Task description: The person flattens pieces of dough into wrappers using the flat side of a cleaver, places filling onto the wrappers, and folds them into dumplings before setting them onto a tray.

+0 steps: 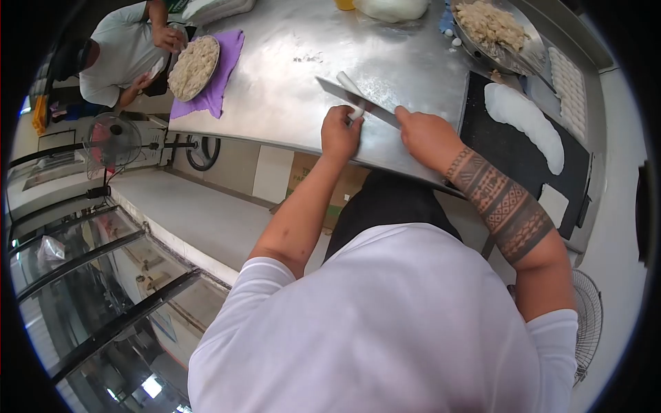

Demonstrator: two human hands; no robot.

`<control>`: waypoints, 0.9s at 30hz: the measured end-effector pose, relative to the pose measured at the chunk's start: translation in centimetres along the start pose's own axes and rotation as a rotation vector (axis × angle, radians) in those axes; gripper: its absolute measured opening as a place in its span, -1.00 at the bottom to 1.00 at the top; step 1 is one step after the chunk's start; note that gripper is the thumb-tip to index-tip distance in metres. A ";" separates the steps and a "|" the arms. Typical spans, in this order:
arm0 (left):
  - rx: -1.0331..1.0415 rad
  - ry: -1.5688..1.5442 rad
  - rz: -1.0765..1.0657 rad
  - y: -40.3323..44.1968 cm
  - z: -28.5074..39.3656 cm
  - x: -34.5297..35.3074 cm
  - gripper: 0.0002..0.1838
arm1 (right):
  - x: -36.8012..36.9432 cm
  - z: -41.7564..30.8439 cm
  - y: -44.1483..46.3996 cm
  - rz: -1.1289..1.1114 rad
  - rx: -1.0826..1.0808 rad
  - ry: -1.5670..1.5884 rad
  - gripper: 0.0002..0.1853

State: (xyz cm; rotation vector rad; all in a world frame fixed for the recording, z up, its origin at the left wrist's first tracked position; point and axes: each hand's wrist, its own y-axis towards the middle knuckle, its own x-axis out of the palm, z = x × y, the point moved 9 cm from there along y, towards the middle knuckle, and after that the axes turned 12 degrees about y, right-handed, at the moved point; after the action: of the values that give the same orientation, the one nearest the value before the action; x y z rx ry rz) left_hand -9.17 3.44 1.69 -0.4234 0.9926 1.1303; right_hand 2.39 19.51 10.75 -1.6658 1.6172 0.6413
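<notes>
A thin white dough roll (348,81) lies on the steel table near its front edge. Across it rests the broad blade of a knife (370,105); whether the blade has gone through the dough cannot be seen. My right hand (428,139) is closed round the knife's handle, which it hides. Just on the near side of the blade, my left hand (341,134) grips the near end of the dough roll with bent fingers. White flour dusts the metal around the roll.
The steel table (275,89) carries a large covered dough mass (391,7) at the back. At right are a black board (482,124) with a long dough slab (525,122), a bowl of filling (492,27) and a tray of pieces (568,93). A co-worker (124,55) stands left beside another filling bowl (195,67).
</notes>
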 end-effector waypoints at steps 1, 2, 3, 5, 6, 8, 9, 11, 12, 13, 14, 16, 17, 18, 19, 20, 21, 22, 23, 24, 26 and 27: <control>-0.012 -0.006 -0.026 0.0 0.1 0.0 -0.65 | 0.5 -0.9 0.8 -0.035 -0.007 -0.030 -0.82; -0.003 0.003 -0.024 0.0 0.3 -0.2 -0.64 | 1.0 -1.3 1.3 -0.071 -0.014 -0.061 -0.83; 0.008 0.011 -0.023 0.0 0.4 -0.3 -0.64 | 1.4 -1.3 1.7 -0.057 -0.022 -0.057 -0.83; 0.021 0.025 -0.025 0.1 0.2 -0.4 -0.64 | 3.2 -0.8 2.0 -0.030 -0.033 -0.046 -0.84; 0.025 0.029 -0.029 0.1 0.1 -0.3 -0.64 | 3.7 -0.9 2.0 -0.018 -0.034 -0.039 -0.84; 0.028 0.004 -0.020 0.2 0.2 -0.5 -0.66 | 3.9 -0.7 2.1 0.018 -0.039 -0.033 -0.86; 0.029 -0.025 -0.015 0.0 0.4 -0.8 -0.67 | 3.7 -0.6 1.9 0.007 -0.004 -0.017 -0.87; 0.057 -0.076 -0.002 0.5 0.8 -1.6 -0.68 | 2.9 -0.5 1.2 0.011 0.071 0.012 -0.90; 0.080 -0.094 0.000 0.7 0.7 -2.1 -0.69 | 2.1 -0.4 0.1 0.074 0.104 0.078 -0.90; 0.108 -0.115 -0.006 0.8 0.7 -2.6 -0.69 | 1.5 -0.1 -1.9 0.142 0.143 0.145 -0.89; 0.138 -0.139 -0.016 1.0 1.0 -2.8 -0.69 | 0.9 0.5 -4.0 0.214 0.184 0.211 -0.88; 0.187 -0.181 -0.161 1.2 3.4 -1.8 -0.67 | -0.3 2.9 -9.2 0.433 0.187 0.344 -0.85; 0.203 -0.208 -0.259 1.0 5.4 -1.0 -0.67 | -0.7 4.1 -12.2 0.547 0.187 0.405 -0.83; 0.216 -0.229 -0.357 0.8 7.2 0.0 -0.66 | 0.2 6.5 -15.2 0.592 0.377 0.636 -0.83; 0.377 -0.227 -0.408 0.4 10.3 1.2 -0.66 | 1.7 8.3 -18.4 0.632 0.559 0.874 -0.82; 0.561 -0.252 -0.467 -0.4 13.7 2.4 -0.66 | 3.6 9.8 -21.6 0.667 0.734 1.118 -0.82; 0.720 -0.278 -0.521 -1.5 17.7 3.3 -0.67 | 5.1 11.2 -24.5 0.754 0.785 1.211 -0.82; 0.820 -0.321 -0.613 -2.8 21.6 3.7 -0.69 | 7.2 12.3 -27.2 0.844 0.838 1.305 -0.82; 0.902 -0.364 -0.702 -4.4 24.6 5.1 -0.71 | 9.0 12.8 -29.5 0.939 0.883 1.438 -0.83; 0.984 -0.408 -0.793 -6.0 27.0 6.8 -0.74 | 10.3 12.8 -31.0 1.004 0.892 1.493 -0.83; 1.294 -0.350 -0.774 -8.9 29.8 10.2 -0.77 | 12.9 12.8 -33.6 1.130 0.901 1.604 -0.80; 1.358 -0.279 -0.796 -9.9 29.9 12.1 -0.77 | 14.3 13.0 -34.7 1.172 0.909 1.598 -0.79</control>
State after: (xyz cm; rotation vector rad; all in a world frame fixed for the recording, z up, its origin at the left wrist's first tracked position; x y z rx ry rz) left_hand 13.85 27.76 5.58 0.4285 0.9797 -0.3091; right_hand 39.60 19.04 -3.05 -0.0982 3.1454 -1.2470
